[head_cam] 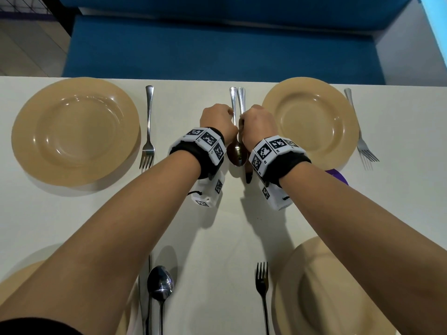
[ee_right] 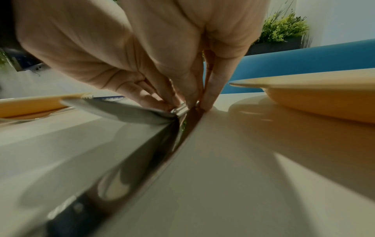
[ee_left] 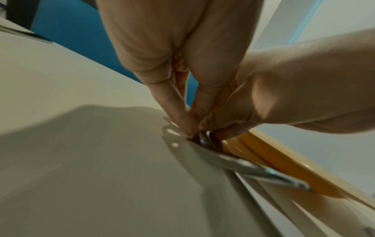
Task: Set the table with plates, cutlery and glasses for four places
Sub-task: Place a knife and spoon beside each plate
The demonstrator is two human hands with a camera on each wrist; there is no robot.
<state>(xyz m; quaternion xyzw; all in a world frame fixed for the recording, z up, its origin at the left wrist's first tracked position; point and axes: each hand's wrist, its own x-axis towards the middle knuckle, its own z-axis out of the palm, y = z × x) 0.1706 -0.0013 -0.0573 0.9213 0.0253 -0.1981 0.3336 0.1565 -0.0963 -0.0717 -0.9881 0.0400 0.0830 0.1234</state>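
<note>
On the white table (head_cam: 217, 226), between the two far tan plates, a spoon (head_cam: 237, 153) and a knife (head_cam: 241, 97) lie side by side with handles pointing away from me. My left hand (head_cam: 219, 119) pinches the spoon (ee_left: 233, 162) by its handle, fingertips (ee_left: 190, 128) down at the table. My right hand (head_cam: 257, 124) pinches the knife (ee_right: 142, 168) by its handle, right beside the far right plate (head_cam: 309, 122). The two hands almost touch. The knife's blade tip (head_cam: 248, 177) shows under my right wrist. The far left plate (head_cam: 75, 131) has a fork (head_cam: 148, 131) at its right.
Another fork (head_cam: 361, 139) lies right of the far right plate. Near me stand two more tan plates (head_cam: 333, 293), with a fork (head_cam: 263, 293), a spoon (head_cam: 160, 288) and a knife (head_cam: 145, 298) between them. A blue bench (head_cam: 217, 44) runs behind the far edge. Something purple (head_cam: 338, 176) peeks from under my right forearm.
</note>
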